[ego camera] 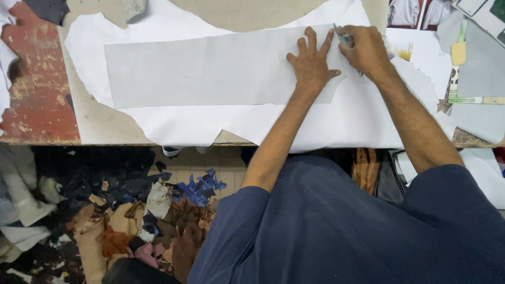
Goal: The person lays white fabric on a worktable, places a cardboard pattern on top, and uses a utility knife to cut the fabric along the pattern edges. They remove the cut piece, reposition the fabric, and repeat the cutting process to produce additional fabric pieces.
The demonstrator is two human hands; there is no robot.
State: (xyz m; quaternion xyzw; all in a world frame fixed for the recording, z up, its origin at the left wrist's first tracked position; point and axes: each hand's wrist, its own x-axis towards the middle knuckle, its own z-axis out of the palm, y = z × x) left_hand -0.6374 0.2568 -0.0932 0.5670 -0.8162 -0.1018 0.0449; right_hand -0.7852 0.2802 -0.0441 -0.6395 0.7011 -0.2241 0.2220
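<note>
While the left hand (310,66) lay flat with its fingers spread wide on the right end of a long grey pattern piece (210,68), holding nothing and simply pressing down, the right hand (364,50) was closed around a slim teal-tipped marking tool (340,36), whose tip met the upper edge of that piece just beside the left forefinger. The two hands sat close together, almost touching at the thumb side. The grey pattern piece stretched lengthwise across the tabletop, from its square left end to an uneven right end under the palm, and it rested on a large white sheet (336,123) with a ragged lower edge that overhung the front of the tabletop (100,123). Bare tan board showed at the left of the white sheet, and beyond it a worn red patch (37,79) with flaking paint. At the far right edge lay grey card pieces (481,58), a small yellow tag (458,52) and some printed pictures (415,13). Below the tabletop, on the floor at the left, was a heap of offcuts (142,221) in brown, tan, black, white and pink, with a cluster of blue scraps (200,189) among them. The person's dark blue shirt (342,226) filled the lower right of the view.
</note>
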